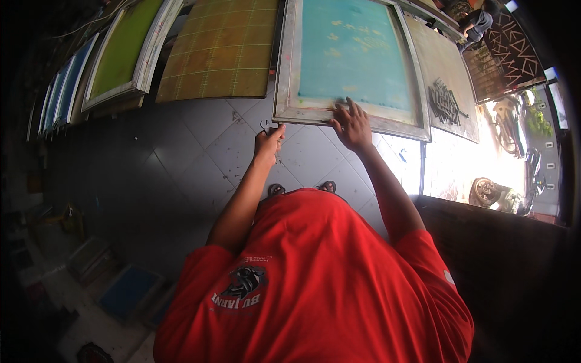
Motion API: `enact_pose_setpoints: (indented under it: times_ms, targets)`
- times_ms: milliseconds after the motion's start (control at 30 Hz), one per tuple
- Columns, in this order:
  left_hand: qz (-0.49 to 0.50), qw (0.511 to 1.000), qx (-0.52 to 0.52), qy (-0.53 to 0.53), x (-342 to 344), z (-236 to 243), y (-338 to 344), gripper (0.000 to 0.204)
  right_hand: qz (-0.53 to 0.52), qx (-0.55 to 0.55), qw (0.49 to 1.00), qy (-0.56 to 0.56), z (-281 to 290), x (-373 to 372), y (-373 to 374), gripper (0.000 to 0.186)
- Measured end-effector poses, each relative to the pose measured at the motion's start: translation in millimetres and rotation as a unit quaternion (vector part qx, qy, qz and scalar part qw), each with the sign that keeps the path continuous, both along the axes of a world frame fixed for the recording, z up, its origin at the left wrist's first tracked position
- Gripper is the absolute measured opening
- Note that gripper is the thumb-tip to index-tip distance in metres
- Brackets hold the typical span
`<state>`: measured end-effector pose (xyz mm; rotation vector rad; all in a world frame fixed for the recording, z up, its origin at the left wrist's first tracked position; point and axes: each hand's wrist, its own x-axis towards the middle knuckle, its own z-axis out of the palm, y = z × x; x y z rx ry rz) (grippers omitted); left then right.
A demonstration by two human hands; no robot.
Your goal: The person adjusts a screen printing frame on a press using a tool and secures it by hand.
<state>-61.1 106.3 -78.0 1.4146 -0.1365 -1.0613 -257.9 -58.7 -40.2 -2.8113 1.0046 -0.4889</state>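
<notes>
A wooden-framed printing screen (352, 51) with turquoise mesh lies in front of me, its near edge toward my body. My right hand (353, 125) rests on that near edge, fingers spread over the frame and the mesh border. Just below the screen's near left corner is my left hand (269, 145), closed around a metal open-end wrench (264, 124). The wrench's jaw sticks out above the fist, and most of its handle is hidden by the fingers.
To the left are a brown board (215, 51) with a yellow-green grid and a green screen (124, 48). A pale board (439, 66) with a black printed design lies right. Another person (478, 24) is at the far right. A motorcycle (487, 190) stands in bright light outside.
</notes>
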Motion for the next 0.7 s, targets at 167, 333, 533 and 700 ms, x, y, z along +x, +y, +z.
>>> enact_pose_setpoints:
  times_ms: [167, 333, 533, 700]
  targets:
    - [0.018, 0.994, 0.033, -0.106, 1, 2, 7, 0.024, -0.014, 0.039, 0.998, -0.039, 1, 1, -6, 0.050]
    - [0.127, 0.979, -0.157, -0.031, 26, 29, 23, 0.026, -0.012, 0.037, 0.999, -0.016, 0, 0, -7, 0.049]
    - [0.062, 0.946, -0.307, -0.077, 35, 79, 2, 0.024, -0.019, 0.031, 0.999, -0.021, -2, -1, -4, 0.049]
    - [0.089, 0.948, -0.297, -0.067, 16, 73, -23, 0.022, -0.017, 0.036, 0.999, -0.036, -1, -1, -3, 0.049]
